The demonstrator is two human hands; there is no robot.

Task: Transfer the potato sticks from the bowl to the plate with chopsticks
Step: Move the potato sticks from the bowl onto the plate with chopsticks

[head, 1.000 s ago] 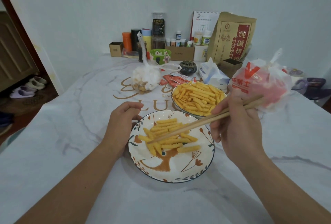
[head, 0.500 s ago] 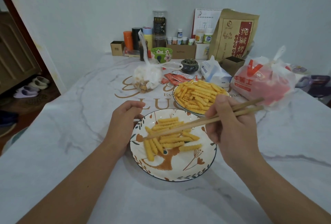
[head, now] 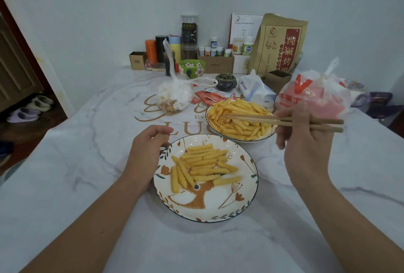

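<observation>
Two chopsticks point(head: 282, 120) pinched in right hand point(head: 306, 141), fingers curled round them, tips nearly together above bowl point(head: 269, 136), poised to nip another stick. Most potato sticks point(head: 238, 119) heaped in bowl; a smaller batch point(head: 203, 166) lying on plate point(head: 218, 209). Left hand point(head: 145, 154) loosely curled against plate rim, likely steadying it on bench point(head: 76, 163).

I count 2 chopsticks point(head: 262, 119) in my right hand point(head: 306, 141); my left hand point(head: 144, 154) makes 2 hands. 1 plate point(head: 240, 202), 1 bowl point(head: 265, 138). Approx. 20 potato sticks point(head: 203, 166) on the plate; bowl's pile too dense to count. 2 tied plastic bags: 1 whitish point(head: 175, 95), 1 red-printed point(head: 314, 95). 1 tissue pack point(head: 255, 91), 1 brown paper bag point(head: 282, 43), 1 calendar point(head: 244, 25). 2 pairs of slippers point(head: 30, 108).
</observation>
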